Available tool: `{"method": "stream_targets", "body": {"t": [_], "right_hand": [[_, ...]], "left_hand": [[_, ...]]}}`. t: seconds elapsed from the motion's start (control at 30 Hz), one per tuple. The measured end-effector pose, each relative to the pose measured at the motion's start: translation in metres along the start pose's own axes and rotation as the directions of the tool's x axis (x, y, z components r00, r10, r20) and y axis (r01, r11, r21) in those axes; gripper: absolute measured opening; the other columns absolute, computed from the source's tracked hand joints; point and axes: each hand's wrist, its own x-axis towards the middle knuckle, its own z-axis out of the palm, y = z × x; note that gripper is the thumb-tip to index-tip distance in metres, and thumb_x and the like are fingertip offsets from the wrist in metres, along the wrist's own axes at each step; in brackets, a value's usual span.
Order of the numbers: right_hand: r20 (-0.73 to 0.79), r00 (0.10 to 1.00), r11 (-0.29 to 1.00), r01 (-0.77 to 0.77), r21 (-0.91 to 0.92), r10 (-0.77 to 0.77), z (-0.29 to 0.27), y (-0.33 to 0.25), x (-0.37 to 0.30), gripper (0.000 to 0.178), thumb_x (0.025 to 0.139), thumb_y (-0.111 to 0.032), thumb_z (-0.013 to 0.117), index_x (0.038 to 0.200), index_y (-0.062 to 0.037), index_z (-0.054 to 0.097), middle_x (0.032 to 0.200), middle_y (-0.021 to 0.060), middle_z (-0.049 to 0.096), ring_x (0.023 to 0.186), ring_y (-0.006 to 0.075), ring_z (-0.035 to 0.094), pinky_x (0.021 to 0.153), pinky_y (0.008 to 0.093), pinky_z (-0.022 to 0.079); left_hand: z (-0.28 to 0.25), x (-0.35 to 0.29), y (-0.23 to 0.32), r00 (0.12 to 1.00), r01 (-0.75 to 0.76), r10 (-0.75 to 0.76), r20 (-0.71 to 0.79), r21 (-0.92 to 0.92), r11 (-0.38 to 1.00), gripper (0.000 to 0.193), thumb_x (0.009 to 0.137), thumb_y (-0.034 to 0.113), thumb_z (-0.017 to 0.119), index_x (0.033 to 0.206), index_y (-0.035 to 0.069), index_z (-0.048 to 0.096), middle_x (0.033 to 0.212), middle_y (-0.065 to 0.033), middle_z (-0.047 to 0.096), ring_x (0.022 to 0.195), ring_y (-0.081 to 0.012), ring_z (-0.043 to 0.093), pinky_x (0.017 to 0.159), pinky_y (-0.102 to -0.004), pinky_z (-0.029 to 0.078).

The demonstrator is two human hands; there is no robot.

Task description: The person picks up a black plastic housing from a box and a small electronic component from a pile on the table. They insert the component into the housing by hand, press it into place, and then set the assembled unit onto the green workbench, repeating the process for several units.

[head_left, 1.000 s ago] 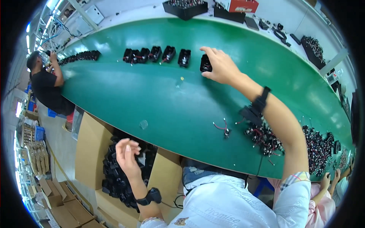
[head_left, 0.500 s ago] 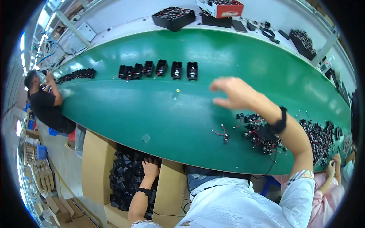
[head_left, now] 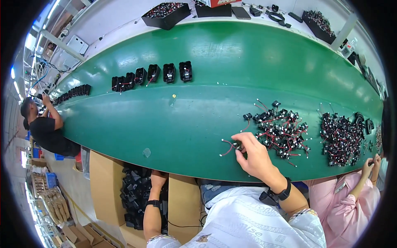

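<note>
Head: right fingers (head_left: 247,140) around component (head_left: 237,146)

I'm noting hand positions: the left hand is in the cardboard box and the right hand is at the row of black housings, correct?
Not quite: the head view shows the right hand at a small black part with red wires, not the row of black housings. The left hand is in the cardboard box.

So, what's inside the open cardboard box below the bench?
The cardboard box holds heaped black parts and the left hand, whose fingers are hidden. The heap covers the box's bottom; the green bench hides the far end.
</note>
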Motion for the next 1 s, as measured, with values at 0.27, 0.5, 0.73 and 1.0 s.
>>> {"method": "stream_targets", "body": {"t": [0.27,0.5,0.73,1.0], "right_hand": [[-0.075,0.984,0.97,-0.143,0.199,0.161,-0.021,0.007,-0.008,0.037,0.082,0.005,0.067,0.117,-0.0009,0.061,0.097,0.0106,0.068,0.075,0.0178,0.066,0.063,0.0269,0.053],[-0.168,0.97,0.983,-0.17,0.061,0.178,-0.014,0.015,-0.009,0.02,0.086,0.0,0.071,0.105,-0.0022,0.065,0.074,0.0064,0.065,0.053,0.0117,0.06,0.05,0.0257,0.048],[-0.101,0.995,1.0,-0.011,0.007,0.012,-0.027,0.009,-0.023,0.034,0.086,-0.001,0.07,0.12,-0.002,0.068,0.083,0.0059,0.064,0.064,0.0083,0.056,0.055,0.0214,0.044],[0.068,0.987,0.817,-0.16,0.554,0.147,-0.015,0.013,-0.03,0.017,0.081,0.011,0.073,0.094,0.0037,0.064,0.102,0.0174,0.072,0.082,0.0098,0.066,0.072,0.0232,0.056]], "left_hand": [[-0.097,-0.046,-0.005,0.893,0.05,-0.146,-0.426,-0.228,0.972,0.03,0.085,0.011,0.071,0.111,-0.001,0.063,0.107,-0.0134,0.063,0.097,-0.026,0.061,0.092,-0.0355,0.049],[-0.148,-0.058,0.205,0.792,-0.302,0.162,-0.588,-0.147,0.942,0.022,0.094,0.01,0.06,0.112,0.001,0.067,0.125,-0.0148,0.062,0.116,-0.0279,0.059,0.102,-0.0395,0.045],[-0.083,-0.049,0.306,0.755,-0.598,0.46,-0.467,-0.204,0.775,0.051,0.076,0.004,0.081,0.122,0.004,0.06,0.121,-0.0173,0.061,0.108,-0.0329,0.063,0.091,-0.0392,0.054],[-0.059,-0.061,0.313,0.861,-0.508,0.423,-0.283,-0.531,0.678,0.056,0.073,-0.005,0.08,0.119,0.001,0.047,0.12,-0.0186,0.065,0.106,-0.0205,0.064,0.094,-0.0331,0.051]]}}
